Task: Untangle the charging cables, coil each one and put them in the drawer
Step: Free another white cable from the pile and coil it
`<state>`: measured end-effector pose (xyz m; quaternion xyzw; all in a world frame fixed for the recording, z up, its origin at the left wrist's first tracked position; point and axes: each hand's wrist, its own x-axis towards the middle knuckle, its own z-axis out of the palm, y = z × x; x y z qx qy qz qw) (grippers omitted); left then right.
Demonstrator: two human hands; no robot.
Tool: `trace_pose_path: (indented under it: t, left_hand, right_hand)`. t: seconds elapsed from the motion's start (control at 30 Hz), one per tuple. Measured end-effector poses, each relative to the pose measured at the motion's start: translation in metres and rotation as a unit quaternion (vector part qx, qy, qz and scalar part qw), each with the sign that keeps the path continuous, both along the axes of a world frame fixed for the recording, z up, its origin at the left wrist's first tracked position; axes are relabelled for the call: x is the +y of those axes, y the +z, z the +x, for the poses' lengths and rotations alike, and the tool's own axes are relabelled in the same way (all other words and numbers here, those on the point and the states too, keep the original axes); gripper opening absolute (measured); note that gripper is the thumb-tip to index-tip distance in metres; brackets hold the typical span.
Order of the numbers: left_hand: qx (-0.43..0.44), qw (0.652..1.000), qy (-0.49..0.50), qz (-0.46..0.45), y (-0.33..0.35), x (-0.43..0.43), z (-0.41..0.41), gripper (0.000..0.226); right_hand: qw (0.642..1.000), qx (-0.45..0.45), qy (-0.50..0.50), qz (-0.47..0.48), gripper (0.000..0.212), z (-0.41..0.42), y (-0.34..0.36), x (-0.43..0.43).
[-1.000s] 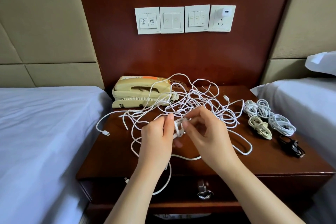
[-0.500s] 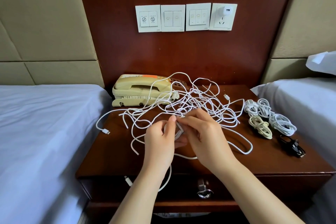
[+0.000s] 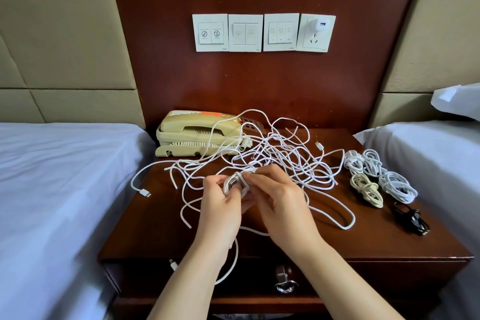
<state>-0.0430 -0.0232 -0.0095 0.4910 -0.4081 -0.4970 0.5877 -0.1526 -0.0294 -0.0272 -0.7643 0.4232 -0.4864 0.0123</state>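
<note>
Over the middle of the table [image 3: 155, 236], pinched between the curled fingers of the left hand [image 3: 220, 205] and the right hand [image 3: 280, 202]: a small white coil [image 3: 235, 183], partly wound.

Below the left wrist, a white loop [image 3: 235, 260] hanging over the front edge, down across the closed drawer [image 3: 337, 275] with its metal handle [image 3: 284, 283].

Behind and around both hands, sprawled over most of the top: the tangle of white cables [image 3: 280, 156], loops and loose ends crossing one another, a few strands draped up over the cream telephone [image 3: 197, 138] at the back left. At the left edge, one connector [image 3: 144, 192] pointing toward the left bed [image 3: 52, 189].

Off to the right, apart from the tangle, finished bundles lying close together: white coils [image 3: 397, 186], a cream coil [image 3: 366, 189] beside them, a black coil [image 3: 410, 218] nearest the front. Just beyond those, the right bed [image 3: 428, 153].

On the wood panel above, a row of switch plates [image 3: 262, 32], with a white charger [image 3: 320, 24] plugged into the rightmost one.
</note>
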Motion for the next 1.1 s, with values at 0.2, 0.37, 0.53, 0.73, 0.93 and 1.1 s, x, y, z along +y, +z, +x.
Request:
trace_pose_path:
  t: [0.2,0.37,0.53,0.73,0.93,1.1]
  left_hand:
    - [-0.029,0.997,-0.064,-0.022,0.004,0.005,0.004,0.022]
    - [-0.052,0.998,-0.039,0.002,0.009,0.008,0.008,0.029]
    - [-0.063,0.996,-0.058,0.025,0.011,0.007,0.014,0.03]
    - [-0.035,0.994,-0.098,0.041,0.012,0.006,0.017,0.028]
    - [-0.079,0.994,-0.072,0.002,0.01,0.011,0.01,0.034]
    - [-0.058,0.997,-0.041,-0.025,0.008,0.008,0.002,0.035]
  right_hand:
    - [1.0,-0.012,0.004,0.006,0.027,-0.003,0.003,0.001]
    - [0.999,-0.016,0.033,0.032,0.034,-0.006,0.007,0.005]
    - [0.999,0.022,0.039,0.027,0.04,-0.008,0.009,0.005]
    - [0.992,-0.032,0.057,0.111,0.026,-0.007,0.01,0.008]
    - [0.983,-0.113,0.031,0.142,0.026,-0.002,0.011,0.011]
    - [0.985,-0.129,-0.012,0.111,0.02,0.002,0.011,0.009]
